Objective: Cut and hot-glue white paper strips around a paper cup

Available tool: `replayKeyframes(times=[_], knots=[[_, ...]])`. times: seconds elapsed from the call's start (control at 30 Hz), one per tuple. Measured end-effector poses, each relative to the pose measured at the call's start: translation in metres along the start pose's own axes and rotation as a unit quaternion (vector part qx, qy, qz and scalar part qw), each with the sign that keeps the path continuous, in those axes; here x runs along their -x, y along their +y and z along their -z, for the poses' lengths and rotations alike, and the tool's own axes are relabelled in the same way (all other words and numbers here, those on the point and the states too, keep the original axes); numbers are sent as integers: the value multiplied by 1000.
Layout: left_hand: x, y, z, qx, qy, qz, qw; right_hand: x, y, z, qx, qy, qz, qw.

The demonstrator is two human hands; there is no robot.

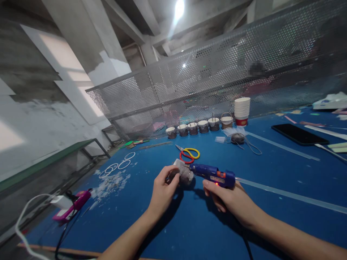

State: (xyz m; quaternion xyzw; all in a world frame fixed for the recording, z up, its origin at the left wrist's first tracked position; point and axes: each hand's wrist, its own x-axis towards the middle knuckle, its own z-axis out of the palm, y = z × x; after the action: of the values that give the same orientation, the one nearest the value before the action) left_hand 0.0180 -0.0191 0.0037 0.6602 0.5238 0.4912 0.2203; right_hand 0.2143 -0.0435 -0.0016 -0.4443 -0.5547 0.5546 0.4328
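My left hand (166, 187) is closed around a small cup (185, 175) wrapped in grey-brown cord, tipped on its side above the table. In my right hand (230, 198) is a blue hot glue gun (208, 172), its red light lit and a long clear glue stick (287, 195) running out of its back. The gun's nozzle meets or nearly meets the cup's wrapped side; whether they touch I cannot tell. Just behind the cup lie scissors (189, 153) with one red and one yellow handle. My fingers hide part of the cup.
Several wrapped cups (192, 128) line the back, beside a stack of paper cups (242, 110). A ball of grey cord (237, 138) and a phone (299, 133) lie to the right. White rings (124, 164) and a purple power strip (73, 206) are at left. A perforated metal screen (173, 94) stands behind.
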Motion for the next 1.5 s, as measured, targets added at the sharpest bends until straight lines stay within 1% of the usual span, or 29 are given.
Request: replayKeyframes(times=[0.17, 0.27, 0.43, 0.6, 0.67, 0.73, 0.83, 0.97, 1.03, 1.17, 1.3, 1.37, 1.5], knots=[[-1, -7, 3, -55, -13, -81, 995, 0, -1, 0, 1, 3, -8, 1000], [-2, -12, 4, -109, -13, -128, 986, 0, -2, 0, -2, 7, -7, 1000], [-5, -19, 3, -205, -10, -224, 953, -2, 0, 1, -11, 8, 0, 1000], [-1, -30, 2, -271, -41, -277, 921, -3, 0, 2, -20, 3, 0, 1000], [1, -35, 1, -300, -51, -280, 910, -3, 0, 1, -21, 6, -2, 1000], [3, -40, -1, -317, -55, -270, 908, -4, 0, 1, -22, 8, 2, 1000], [5, -41, -5, -300, -47, -249, 920, -4, -1, 3, -26, 15, 7, 1000], [6, -34, -6, -265, -9, -266, 927, -6, -2, 4, -20, 20, 10, 1000], [7, -30, -5, -259, -2, -267, 928, -7, -2, 4, -22, 22, 10, 999], [4, -27, -5, -248, -10, -229, 941, -8, -2, 3, -29, 21, 5, 999], [-3, -33, -9, -234, 4, -201, 951, -8, -1, 4, -27, 22, 2, 999], [-5, -38, -11, -233, 10, -202, 951, -8, -2, 4, -22, 24, 4, 999], [-7, -42, -12, -226, 6, -228, 947, -8, -2, 5, -16, 23, 7, 1000]])
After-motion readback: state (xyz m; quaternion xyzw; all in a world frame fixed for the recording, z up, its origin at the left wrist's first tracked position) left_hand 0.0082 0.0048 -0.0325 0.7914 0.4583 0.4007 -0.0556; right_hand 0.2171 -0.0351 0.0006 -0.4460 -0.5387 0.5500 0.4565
